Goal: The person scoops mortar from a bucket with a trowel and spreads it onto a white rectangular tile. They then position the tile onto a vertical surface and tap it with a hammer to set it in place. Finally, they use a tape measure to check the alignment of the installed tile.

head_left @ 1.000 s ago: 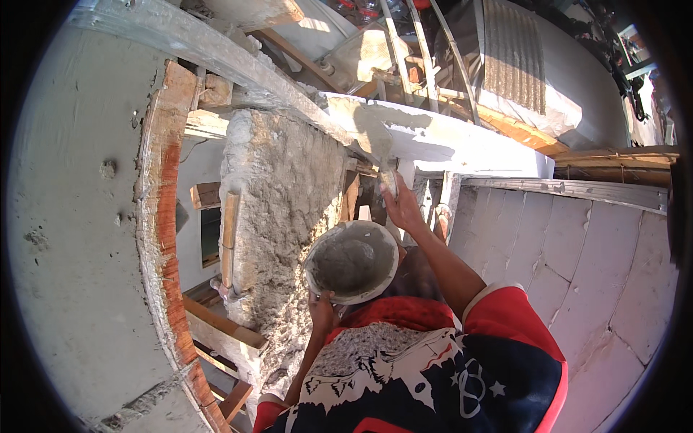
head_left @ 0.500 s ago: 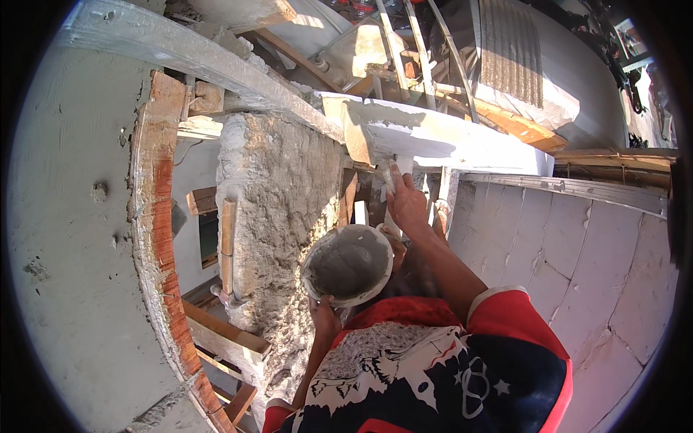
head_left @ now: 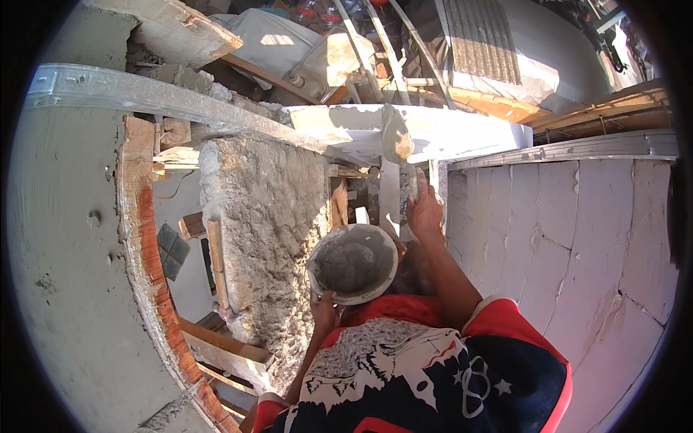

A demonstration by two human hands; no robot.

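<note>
My left hand (head_left: 324, 310) grips the near left edge of a round bowl (head_left: 369, 293), thumb over the rim. Grey wet mortar (head_left: 352, 261) lies inside it. My right hand (head_left: 426, 214) is closed round the handle of a trowel (head_left: 397, 136), held out ahead, beyond and to the right of the bowl. Its mortar-smeared blade points away from me and overlaps a long white block (head_left: 469, 138); whether they touch I cannot tell. Some mortar coats the block's left part.
A rough plastered wall (head_left: 263, 209) stands left of the bowl. A metal straightedge (head_left: 180, 101) crosses at the upper left, above a brick-edged grey wall (head_left: 76, 252). Pale block wall (head_left: 548, 231) fills the right side. Poles (head_left: 390, 50) and a corrugated sheet (head_left: 485, 43) lie beyond.
My right hand has drawn back a little and right, and the trowel blade now shows over the white block. The view has shifted; the bowl stays in my left hand.
</note>
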